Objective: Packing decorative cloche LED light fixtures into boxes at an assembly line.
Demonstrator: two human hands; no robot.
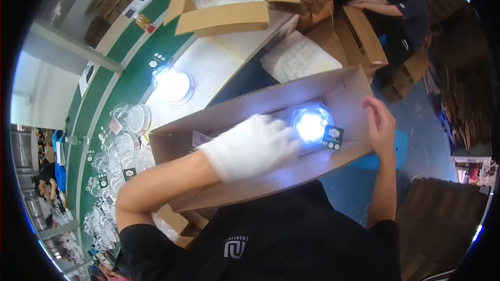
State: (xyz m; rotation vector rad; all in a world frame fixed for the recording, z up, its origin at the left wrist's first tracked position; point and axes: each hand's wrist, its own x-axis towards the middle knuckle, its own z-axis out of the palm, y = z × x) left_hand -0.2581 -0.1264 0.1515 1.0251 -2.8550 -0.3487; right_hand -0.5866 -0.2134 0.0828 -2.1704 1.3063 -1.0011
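A long, open cardboard box [265, 184] lies across in front of me, tilted. Inside it, toward its right end, a clear round lamp [311, 124] glows bright white, with a dark green tag [333, 138] hanging by it. My left hand [255, 148], in a white glove, is inside the box just left of the lamp. Its fingers are blurred, and I cannot make out whether they touch the lamp. My bare right hand [382, 125] curls its fingers at the right end wall of the box.
Another lit lamp [172, 84] stands on the white table [211, 60]. Several clear lamps [122, 148] crowd the green bench at left. An open carton [224, 21] with plastic wrap stands ahead. A co-worker [406, 15] sits at the far right by cartons; flattened cardboard [442, 224] is stacked at right.
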